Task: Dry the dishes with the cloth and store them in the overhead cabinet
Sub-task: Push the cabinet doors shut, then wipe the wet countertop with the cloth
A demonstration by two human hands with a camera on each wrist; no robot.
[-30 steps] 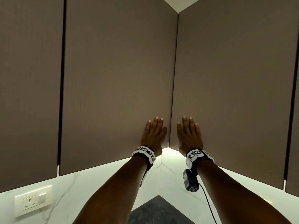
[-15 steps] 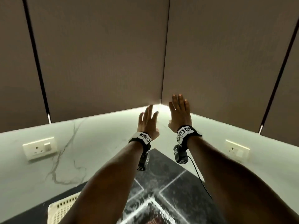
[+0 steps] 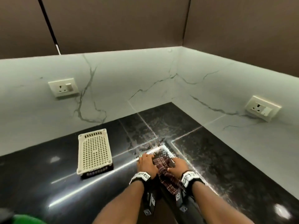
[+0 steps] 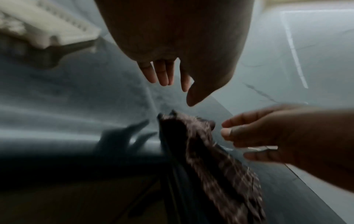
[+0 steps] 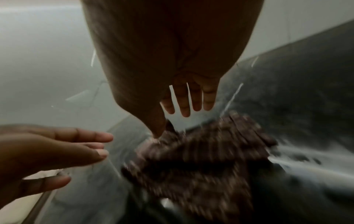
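A dark plaid cloth (image 3: 163, 166) lies on the wet black counter (image 3: 210, 151) and hangs over its front edge. My left hand (image 3: 148, 159) hovers at the cloth's left side with straight fingers (image 4: 162, 75) and holds nothing. On the right side is my right hand (image 3: 175, 164); its fingers (image 5: 184, 104) are straight and its thumb tip touches the cloth (image 5: 201, 159). The cloth (image 4: 201, 151) is blurred in both wrist views. Brown overhead cabinet doors (image 3: 113, 21) are closed. No dishes are in view.
A cream perforated basket (image 3: 94, 152) stands on the counter left of my hands. Two wall sockets (image 3: 63, 88) (image 3: 263, 108) sit on the marble backsplash. Water streaks cover the corner of the counter. A green object (image 3: 24, 219) shows at the bottom left.
Both hands left the closed cabinet doors and dropped to the counter, ending on either side of the plaid cloth. My view tilted down from the cabinets to the counter.
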